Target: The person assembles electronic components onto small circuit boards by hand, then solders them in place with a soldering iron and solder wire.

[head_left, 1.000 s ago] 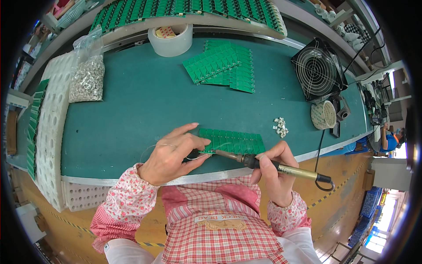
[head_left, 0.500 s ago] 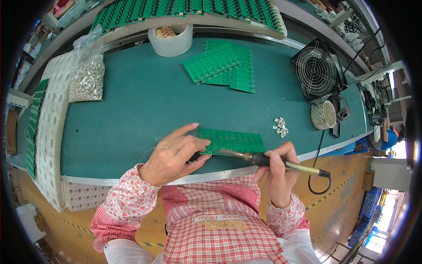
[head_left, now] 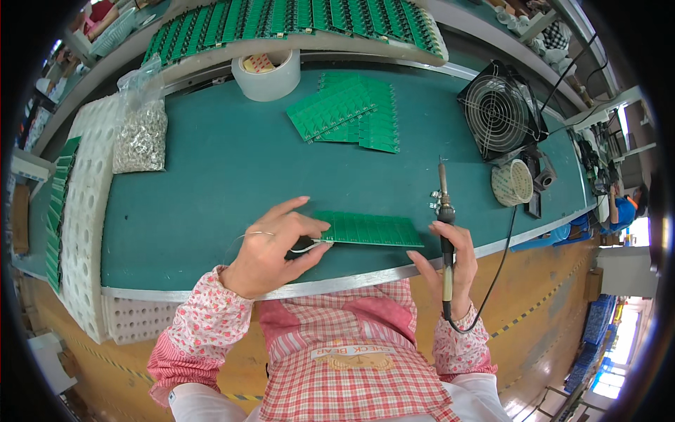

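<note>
My left hand (head_left: 271,250) is closed on the left end of a green circuit board panel (head_left: 373,231), tilted above the bench near its front edge. A thin pale wire and a small black piece (head_left: 301,246) also show at its fingers. My right hand (head_left: 453,264) grips a soldering iron (head_left: 446,211), whose tip points up and away, apart from the board. Behind the iron lie small silvery parts (head_left: 434,200), mostly hidden by it. Further back, several green circuit boards (head_left: 344,109) overlap on the green bench top (head_left: 211,190).
A clear tape roll (head_left: 267,79) stands at the back, below a foam tray of many boards (head_left: 295,28). At left are a bag of small metal parts (head_left: 140,137) and white foam (head_left: 88,211). A fan (head_left: 496,111) and a cardboard-like ring (head_left: 512,184) stand right.
The soldering iron has swung away from the board, from lying nearly level along its front edge to upright. The board, still in my left hand, has tilted flatter.
</note>
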A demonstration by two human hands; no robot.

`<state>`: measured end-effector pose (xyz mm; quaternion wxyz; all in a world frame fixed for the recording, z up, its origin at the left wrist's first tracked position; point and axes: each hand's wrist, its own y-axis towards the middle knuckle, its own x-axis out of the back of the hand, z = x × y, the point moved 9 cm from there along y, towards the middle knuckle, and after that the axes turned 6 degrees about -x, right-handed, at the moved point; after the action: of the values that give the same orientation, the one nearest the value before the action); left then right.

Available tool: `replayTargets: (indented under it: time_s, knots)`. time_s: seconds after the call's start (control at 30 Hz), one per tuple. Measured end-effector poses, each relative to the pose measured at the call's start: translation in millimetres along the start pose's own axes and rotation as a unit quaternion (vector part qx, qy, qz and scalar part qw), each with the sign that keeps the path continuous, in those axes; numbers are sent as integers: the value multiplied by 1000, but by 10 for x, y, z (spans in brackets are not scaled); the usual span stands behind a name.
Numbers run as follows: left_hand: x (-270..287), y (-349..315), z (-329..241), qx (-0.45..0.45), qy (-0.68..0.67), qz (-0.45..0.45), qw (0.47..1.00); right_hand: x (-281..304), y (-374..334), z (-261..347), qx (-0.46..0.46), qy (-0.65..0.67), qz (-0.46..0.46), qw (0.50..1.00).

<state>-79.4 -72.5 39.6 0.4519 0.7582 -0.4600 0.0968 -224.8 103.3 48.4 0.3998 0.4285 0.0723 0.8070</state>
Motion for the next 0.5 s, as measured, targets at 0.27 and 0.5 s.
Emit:
replayTargets:
  time_s: [0.27,0.5]
  knots:
    - [6,-9,337,230,-134,-22,964,-85,-1,-143,-79,92,-23,992]
    - [-199,64,433,320,-178,10,930,-85,27,-261,-113,134,-52,983]
